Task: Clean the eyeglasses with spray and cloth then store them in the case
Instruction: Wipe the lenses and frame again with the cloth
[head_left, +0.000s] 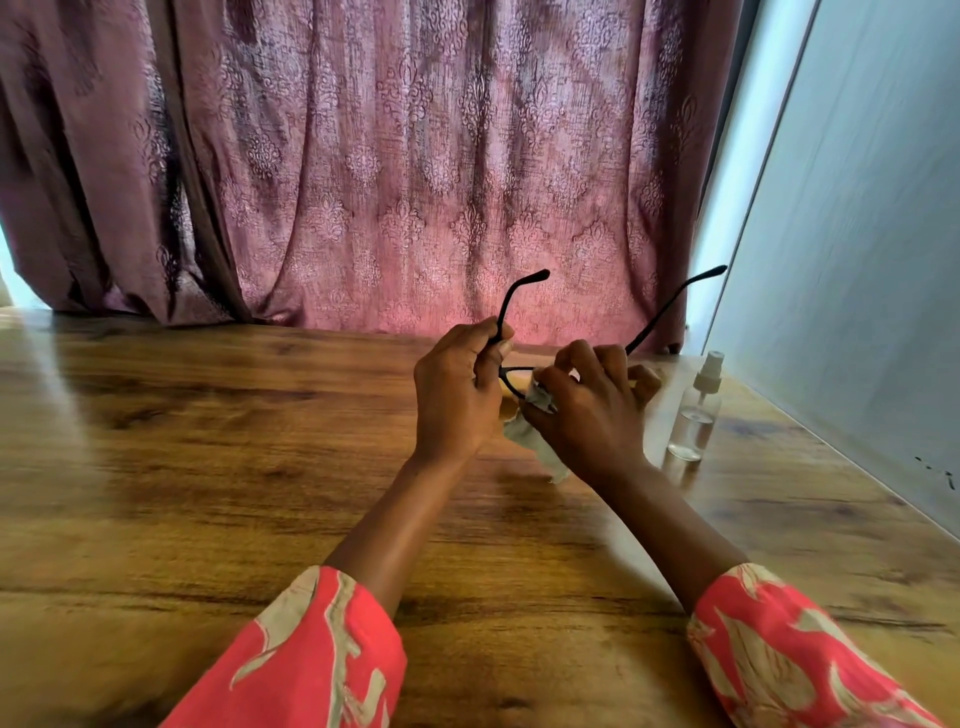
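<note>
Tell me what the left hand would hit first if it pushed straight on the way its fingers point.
Likely the right hand, which pinches the cloth on the eyeglasses just beside the left hand. Depth is unclear.

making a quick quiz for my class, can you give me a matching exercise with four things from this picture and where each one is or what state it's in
Things:
1. glasses
2. cloth
3. spray bottle
4. curtain

Places or states:
A. hanging behind the table
B. standing upright on the table, near the wall
C. held up in both hands, arms unfolded
D. pinched in the right hand against a lens

Pairs: 1-C, 2-D, 3-B, 4-A
</note>
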